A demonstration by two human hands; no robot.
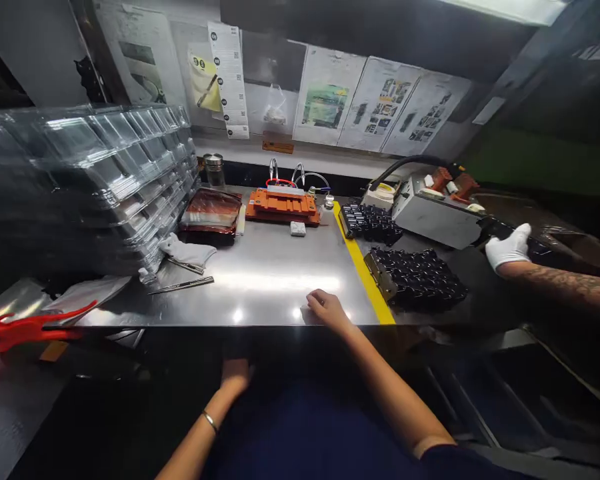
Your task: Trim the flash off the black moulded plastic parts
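My right hand (326,309) rests on the front part of the steel table (260,267), its fingers loosely curled and nothing showing in them. Below the table's front edge is my left hand (236,375), in the dark by my lap; its fingers are hidden. Left of my right hand on the table lie metal tweezers (183,285) and a second slim metal tool (186,266), beside a white glove (190,251). Towards the back sits an orange fixture (283,207) with cables, and a small white block (297,229) lies just in front of it.
Stacked clear plastic trays (130,173) rise at the left, beside a reddish bag (211,213). Yellow tape (363,267) runs along the right, with black trays (415,277) beyond it. A co-worker's white-gloved hand (510,248) is at a grey box (435,213). Red-handled scissors (25,330) are lower left.
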